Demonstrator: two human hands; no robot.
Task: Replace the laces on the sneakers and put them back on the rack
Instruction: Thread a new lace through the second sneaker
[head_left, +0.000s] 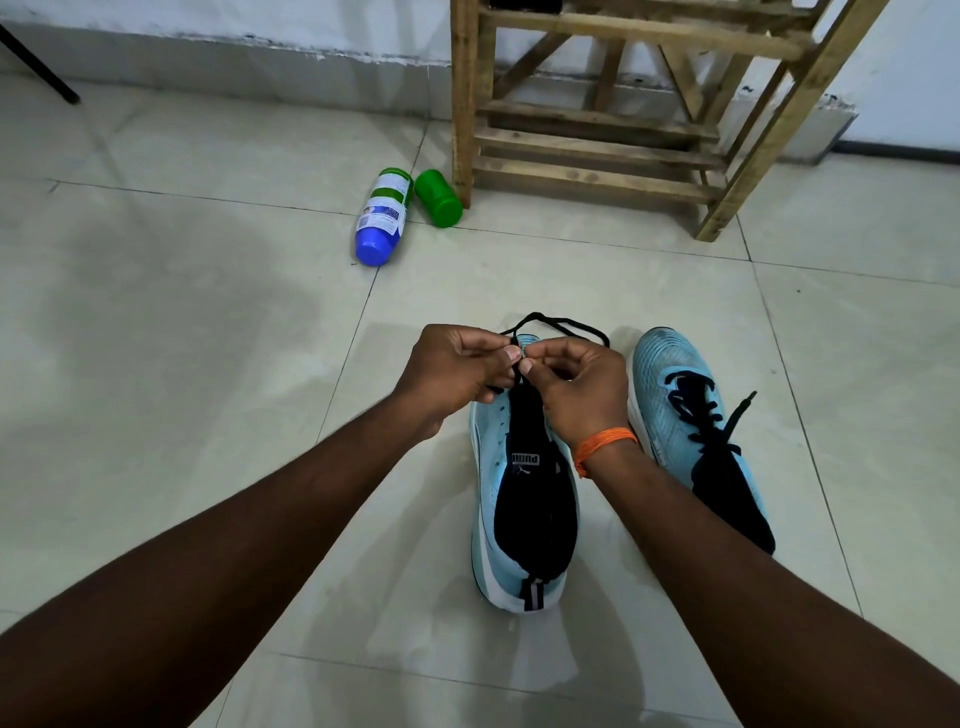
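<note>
Now left hand (452, 371) and right hand (576, 387) pinch black lace (566, 325) above pale-blue sneaker (488, 467).

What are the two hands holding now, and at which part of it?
The left hand and the right hand both pinch the black lace, close together, over the front eyelets of the unlaced sneaker; its loop lies beyond the toe.

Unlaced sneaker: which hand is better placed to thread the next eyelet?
Left, probably: the left hand and right hand both pinch the black lace over the toe of the sneaker, but one eyelet row shows beside the left wrist; the right wrist covers the other.
</note>
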